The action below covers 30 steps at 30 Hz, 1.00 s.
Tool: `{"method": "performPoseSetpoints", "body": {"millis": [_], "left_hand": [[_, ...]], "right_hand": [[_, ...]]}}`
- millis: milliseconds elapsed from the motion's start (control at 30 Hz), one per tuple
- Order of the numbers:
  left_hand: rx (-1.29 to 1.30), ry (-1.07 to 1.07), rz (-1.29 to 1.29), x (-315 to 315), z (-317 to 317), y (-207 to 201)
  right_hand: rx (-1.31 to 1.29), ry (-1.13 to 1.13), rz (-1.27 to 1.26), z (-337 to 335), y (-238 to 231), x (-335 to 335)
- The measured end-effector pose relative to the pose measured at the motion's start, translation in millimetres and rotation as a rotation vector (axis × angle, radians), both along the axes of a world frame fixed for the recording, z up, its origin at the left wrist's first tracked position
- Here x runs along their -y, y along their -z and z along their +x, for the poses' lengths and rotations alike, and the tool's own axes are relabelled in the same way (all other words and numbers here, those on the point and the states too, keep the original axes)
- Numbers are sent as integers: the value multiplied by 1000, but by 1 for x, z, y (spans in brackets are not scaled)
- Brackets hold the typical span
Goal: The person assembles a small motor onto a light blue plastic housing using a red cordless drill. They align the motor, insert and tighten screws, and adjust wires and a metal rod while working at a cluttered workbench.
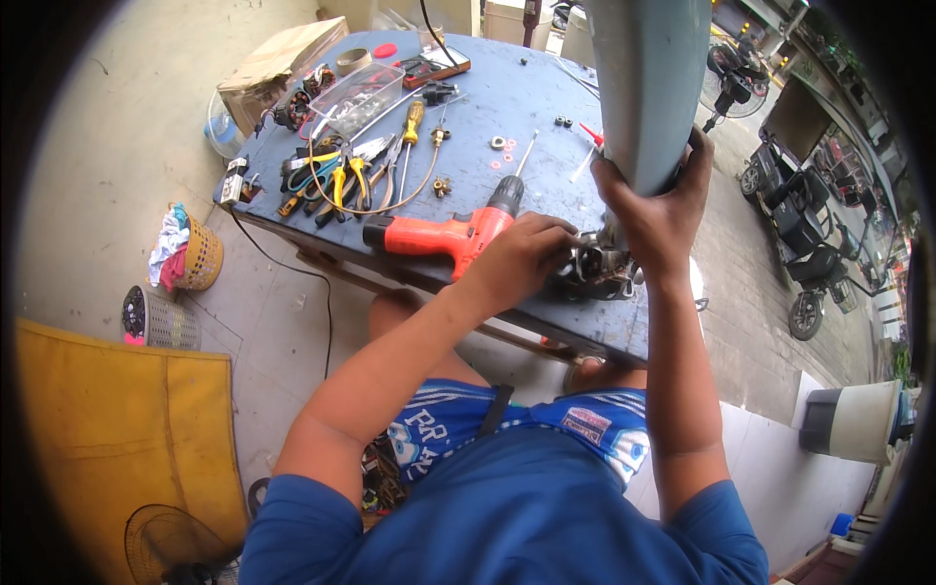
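While hands touch machinery, a clear tub holds small parts.

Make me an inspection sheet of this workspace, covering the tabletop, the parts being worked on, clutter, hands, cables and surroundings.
Surface: blue tabletop, scuffed and stained.
Work items: grey column, with a metal assembly at its lower end, by the table's near edge.
Clutter: orange drill lying on its side; pliers in a heap; yellow-handled screwdriver; clear tray of small parts; loose pink washers.
Left hand: fingers at the metal assembly; exact grip hidden.
Right hand: wrapped around the column's lower part.
Cables: black cable hanging from the table's left corner.
Surroundings: yellow basket with cloths on the left; three-wheeled vehicle on the right.
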<state>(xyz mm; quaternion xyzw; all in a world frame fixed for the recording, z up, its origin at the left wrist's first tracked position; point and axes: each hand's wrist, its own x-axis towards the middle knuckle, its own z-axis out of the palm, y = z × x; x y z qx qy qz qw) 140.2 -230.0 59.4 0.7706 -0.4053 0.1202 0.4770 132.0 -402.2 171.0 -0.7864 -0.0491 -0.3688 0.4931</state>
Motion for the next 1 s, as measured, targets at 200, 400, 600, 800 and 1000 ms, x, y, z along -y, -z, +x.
{"method": "performPoseSetpoints", "body": {"millis": [200,400,600,800,1000], "left_hand": [[112,-11,-15,0,-1,9],[144,-80,-52,8,-18,17],[165,-114,-69,12,-23,24],[151,-88,-132,9,-26,26],[200,-89,-112,-33,-2,-1]], "right_hand": [[-32,-22,-12,-3,3,4],[-50,75,-72,-13,31,11],[-155,120,-80,-37,81,17],[-93,211,-242,-39,102,19],[-139,184,-106,-52,100,8]]}}
